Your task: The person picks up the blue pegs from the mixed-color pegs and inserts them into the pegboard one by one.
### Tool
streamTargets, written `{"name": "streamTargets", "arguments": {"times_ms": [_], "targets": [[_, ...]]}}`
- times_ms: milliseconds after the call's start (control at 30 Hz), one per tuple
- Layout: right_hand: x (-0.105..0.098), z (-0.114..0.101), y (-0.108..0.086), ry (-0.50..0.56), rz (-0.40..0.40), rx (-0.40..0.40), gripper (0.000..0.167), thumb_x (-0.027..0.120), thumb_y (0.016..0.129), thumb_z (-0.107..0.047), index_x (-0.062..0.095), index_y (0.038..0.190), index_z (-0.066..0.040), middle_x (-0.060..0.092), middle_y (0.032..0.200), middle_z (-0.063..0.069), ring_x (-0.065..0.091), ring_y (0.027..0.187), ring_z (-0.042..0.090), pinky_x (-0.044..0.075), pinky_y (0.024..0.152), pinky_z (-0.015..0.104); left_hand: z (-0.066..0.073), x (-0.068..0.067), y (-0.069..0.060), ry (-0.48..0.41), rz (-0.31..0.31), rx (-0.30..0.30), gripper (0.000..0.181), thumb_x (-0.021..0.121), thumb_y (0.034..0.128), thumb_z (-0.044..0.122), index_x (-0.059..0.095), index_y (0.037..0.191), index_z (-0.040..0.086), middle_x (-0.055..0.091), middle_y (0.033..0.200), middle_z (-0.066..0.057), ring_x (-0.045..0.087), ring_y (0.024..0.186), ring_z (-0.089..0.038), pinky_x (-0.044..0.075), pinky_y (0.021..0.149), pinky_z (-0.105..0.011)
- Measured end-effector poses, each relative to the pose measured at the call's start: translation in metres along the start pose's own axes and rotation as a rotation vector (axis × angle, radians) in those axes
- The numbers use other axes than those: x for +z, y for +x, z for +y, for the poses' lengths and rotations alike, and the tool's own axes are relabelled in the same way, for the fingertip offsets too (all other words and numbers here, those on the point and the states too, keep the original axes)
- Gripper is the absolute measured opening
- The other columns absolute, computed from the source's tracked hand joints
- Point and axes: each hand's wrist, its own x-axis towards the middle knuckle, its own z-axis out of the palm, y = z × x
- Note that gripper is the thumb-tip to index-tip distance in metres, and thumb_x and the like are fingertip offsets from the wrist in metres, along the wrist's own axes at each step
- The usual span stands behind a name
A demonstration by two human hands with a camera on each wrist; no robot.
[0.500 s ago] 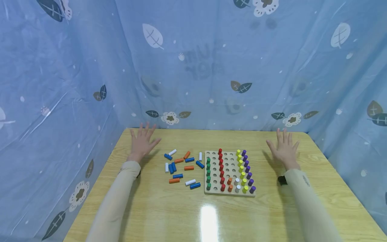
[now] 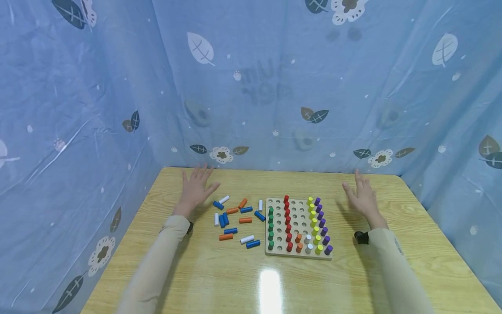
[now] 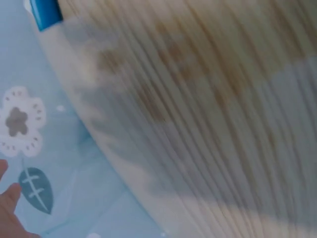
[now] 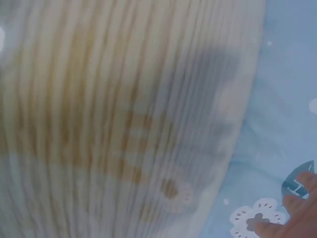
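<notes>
Left of the loose pegs, my left hand (image 2: 193, 190) is held over the table with fingers spread and nothing in it. My right hand (image 2: 362, 199) is to the right of the wooden pegboard (image 2: 279, 231), its fingers extended and holding nothing. Green pegs (image 2: 270, 227), red pegs (image 2: 288, 221), yellow pegs (image 2: 313, 223) and purple pegs (image 2: 322, 223) stand in columns in the board. Two orange and two white pegs stand near its front edge. Loose blue pegs (image 2: 253, 244), orange pegs (image 2: 245, 220) and white pegs (image 2: 247, 239) lie left of the board. Both wrist views catch only fingertips.
The wood-grain table (image 2: 219, 279) meets a blue patterned curtain (image 2: 251, 87) at the back and sides. A bright light reflection lies on the tabletop in front of the board. Dark wrist bands (image 2: 361, 237) sit at the cuffs.
My left hand has moved right, toward the loose pegs. The right hand has shifted slightly left and turned. Board and pegs keep their arrangement.
</notes>
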Motion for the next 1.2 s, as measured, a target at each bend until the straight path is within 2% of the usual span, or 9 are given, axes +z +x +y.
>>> {"name": "streamTargets", "arguments": {"times_ms": [100, 267, 467, 600, 767, 1000, 1200], "targets": [[0.003, -0.002, -0.002, 0.031, -0.008, -0.035, 0.073, 0.033, 0.098, -0.045, -0.008, 0.148, -0.012, 0.003, 0.151, 0.028, 0.004, 0.132, 0.056, 0.006, 0.096, 0.076, 0.008, 0.001, -0.002, -0.024, 0.001, 0.008, 0.072, 0.042, 0.0902, 0.06, 0.02, 0.149, 0.023, 0.02, 0.154, -0.008, 0.011, 0.142, -0.031, -0.014, 0.106, -0.061], [0.008, -0.004, -0.005, 0.074, -0.032, -0.075, 0.071, 0.035, 0.099, -0.042, -0.007, 0.149, -0.012, 0.007, 0.15, 0.03, 0.009, 0.131, 0.058, 0.008, 0.099, 0.073, 0.02, 0.004, -0.008, -0.077, 0.007, 0.021, 0.072, 0.044, 0.0901, 0.058, 0.024, 0.148, 0.02, 0.026, 0.151, -0.01, 0.019, 0.139, -0.034, -0.011, 0.107, -0.061], [0.011, -0.01, -0.007, 0.152, -0.067, -0.126, 0.069, 0.035, 0.1, -0.038, -0.001, 0.148, -0.004, 0.005, 0.151, 0.026, 0.003, 0.134, 0.054, 0.006, 0.104, 0.068, 0.029, 0.01, -0.016, -0.134, -0.008, 0.029, 0.07, 0.045, 0.0902, 0.058, 0.03, 0.146, 0.018, 0.032, 0.149, -0.011, 0.022, 0.139, -0.031, -0.005, 0.109, -0.061], [0.014, -0.013, -0.01, 0.203, -0.117, -0.155, 0.065, 0.032, 0.101, -0.034, 0.0, 0.148, -0.003, 0.004, 0.151, 0.027, -0.001, 0.135, 0.052, 0.003, 0.105, 0.067, 0.036, 0.013, -0.019, -0.173, -0.022, 0.079, 0.068, 0.044, 0.0913, 0.057, 0.031, 0.146, 0.018, 0.034, 0.148, -0.009, 0.026, 0.137, -0.031, -0.002, 0.109, -0.062], [0.017, -0.017, -0.016, 0.23, -0.167, -0.184, 0.061, 0.031, 0.102, -0.03, 0.001, 0.149, -0.004, 0.003, 0.152, 0.024, -0.001, 0.135, 0.052, 0.002, 0.105, 0.067, 0.045, 0.017, -0.02, -0.206, -0.047, 0.148, 0.063, 0.04, 0.0938, 0.055, 0.031, 0.146, 0.019, 0.035, 0.147, -0.008, 0.027, 0.137, -0.029, -0.001, 0.109, -0.061], [0.015, -0.03, -0.023, 0.262, -0.249, -0.193, 0.06, 0.032, 0.102, -0.028, 0.002, 0.149, -0.008, 0.004, 0.152, 0.026, -0.001, 0.134, 0.053, 0.001, 0.103, 0.069, 0.059, 0.019, -0.025, -0.218, -0.086, 0.2, 0.06, 0.04, 0.0954, 0.051, 0.033, 0.145, 0.018, 0.036, 0.147, -0.006, 0.03, 0.136, -0.026, 0.008, 0.11, -0.06], [0.013, -0.04, -0.031, 0.264, -0.321, -0.188, 0.061, 0.037, 0.101, -0.028, 0.007, 0.149, -0.005, 0.008, 0.15, 0.029, 0.004, 0.134, 0.053, 0.006, 0.102, 0.07, 0.075, 0.019, -0.028, -0.248, -0.177, 0.234, 0.055, 0.047, 0.0958, 0.042, 0.036, 0.144, 0.018, 0.038, 0.145, -0.001, 0.033, 0.135, -0.022, 0.012, 0.111, -0.055]]}}
